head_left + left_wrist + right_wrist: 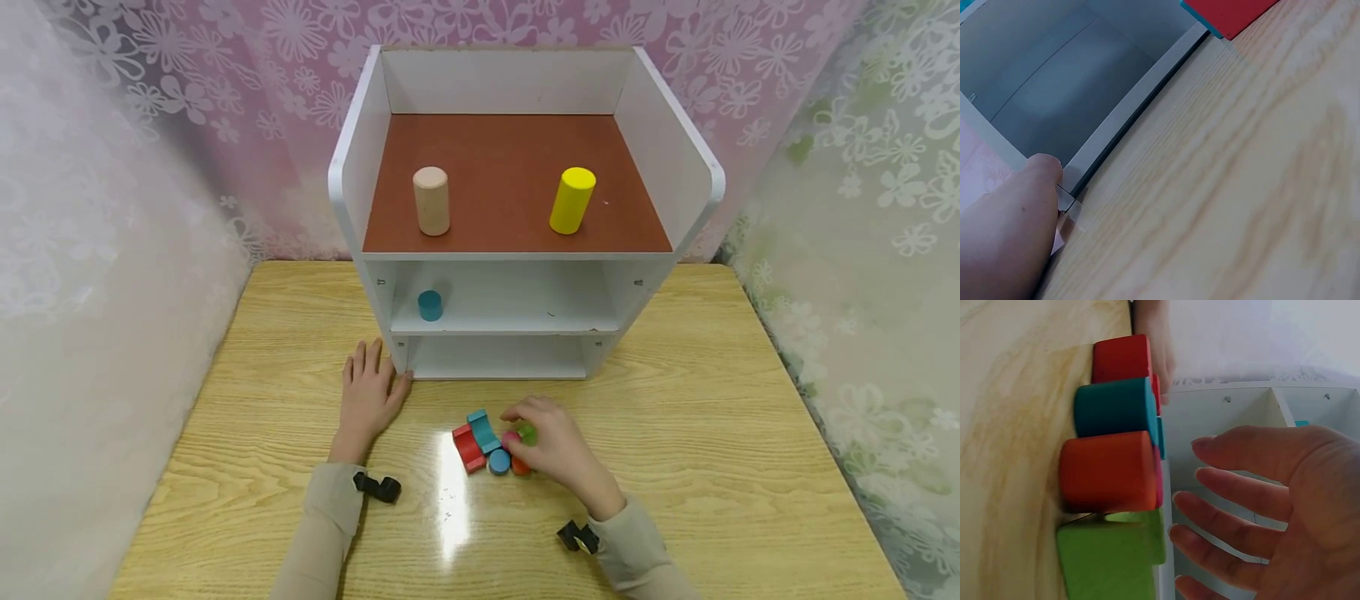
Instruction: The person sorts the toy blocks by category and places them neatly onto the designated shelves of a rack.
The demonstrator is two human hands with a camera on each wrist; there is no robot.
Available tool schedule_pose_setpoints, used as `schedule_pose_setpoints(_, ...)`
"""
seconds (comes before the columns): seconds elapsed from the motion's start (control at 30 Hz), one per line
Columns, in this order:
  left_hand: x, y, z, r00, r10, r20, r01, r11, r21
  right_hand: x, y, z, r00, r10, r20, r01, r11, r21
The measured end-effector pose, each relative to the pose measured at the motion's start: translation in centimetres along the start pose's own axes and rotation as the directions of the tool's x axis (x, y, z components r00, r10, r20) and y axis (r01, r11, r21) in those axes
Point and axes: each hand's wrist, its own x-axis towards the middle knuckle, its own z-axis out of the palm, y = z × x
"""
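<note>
My right hand (551, 437) hovers just over a cluster of small wooden blocks; in the right wrist view its fingers are spread and hold nothing. The cluster has a red arch-shaped block (468, 450), a teal arch-shaped block (483, 430), a blue cylinder (499, 462), an orange cylinder (1108, 473), a pink block (511, 439) and green blocks (1107, 562), partly hidden from the head camera by the hand. My left hand (367, 404) lies flat on the table, its thumb touching the lower left front corner of a white shelf unit (495, 257).
On the shelf's brown top stand a plain wooden cylinder (432, 204) and a yellow cylinder (572, 202). A short teal cylinder (430, 306) sits at the left of the middle shelf. The wood-grain table (712, 417) meets patterned curtains (877, 208) at the sides and back.
</note>
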Motion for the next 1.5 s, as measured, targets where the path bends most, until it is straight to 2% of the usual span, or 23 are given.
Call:
schedule_pose_setpoints(0.37,-0.1,0.1,0.0,1.0,-0.006,0.003,0.006,1.0,0.002,-0.2,0.6,0.6,1.0,-0.027,-0.007,0.027,0.996,-0.085)
schedule_pose_setpoints(0.8,-0.1,0.2,-0.1,1.0,0.002,-0.011,-0.003,1.0,-0.003,-0.3,0.1,0.3,0.997,0.04,0.067,-0.03,0.988,-0.151)
schedule_pose_setpoints(1.3,-0.1,0.2,0.0,1.0,0.006,-0.014,-0.006,1.0,-0.004,-0.3,0.5,1.6,0.999,0.011,-0.038,-0.019,0.977,-0.211)
schedule_pose_setpoints(1.5,-0.1,0.0,0.0,1.0,0.006,-0.022,-0.006,1.0,-0.006,-0.4,0.6,1.8,0.999,0.004,-0.037,-0.012,0.975,-0.224)
